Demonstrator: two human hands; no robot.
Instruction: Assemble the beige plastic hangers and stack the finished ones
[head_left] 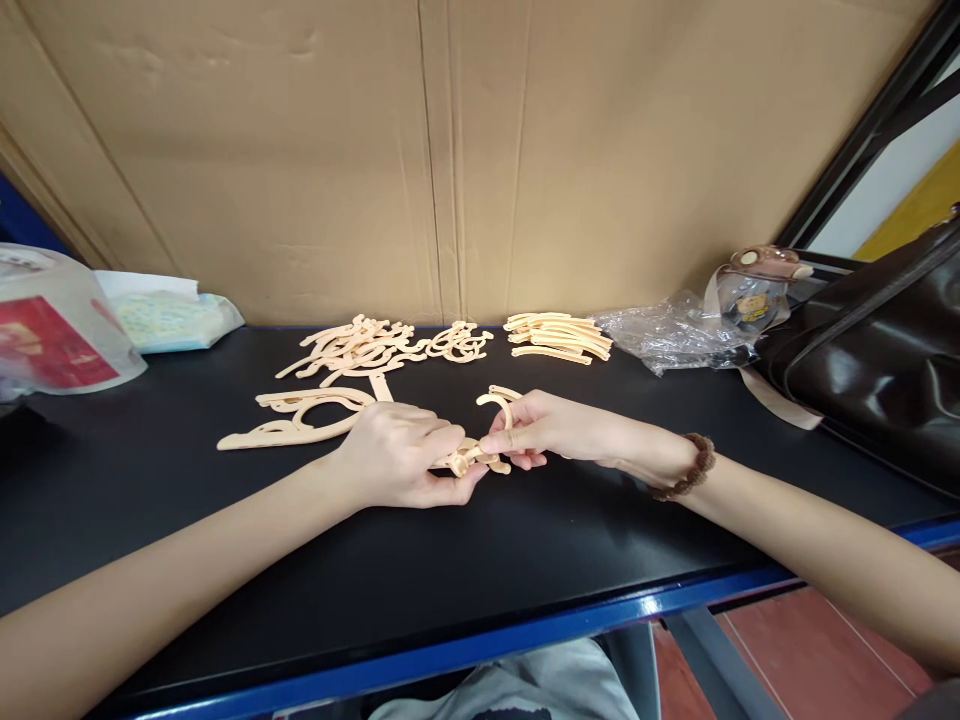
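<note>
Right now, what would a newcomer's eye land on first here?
Mid-table, the left hand and right hand pinch a small peach plastic piece between them. Behind it lie a loose pile of matching parts and a neat stack of curved strips on the black table. A dark brown bag sits far right.

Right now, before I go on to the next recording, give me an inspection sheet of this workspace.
Surface: black tabletop with a blue front edge.
Job's things: small beige piece pinched between both hands; hook by the right fingers; hanger body, parts pile and strip stack behind.
Clutter: tissue pack, labelled bag, crumpled plastic, dark handbag.
Hands: left hand and right hand, both closed on the piece.
Cables: nothing seen.
Surroundings: cardboard wall behind; red floor tiles.
</note>
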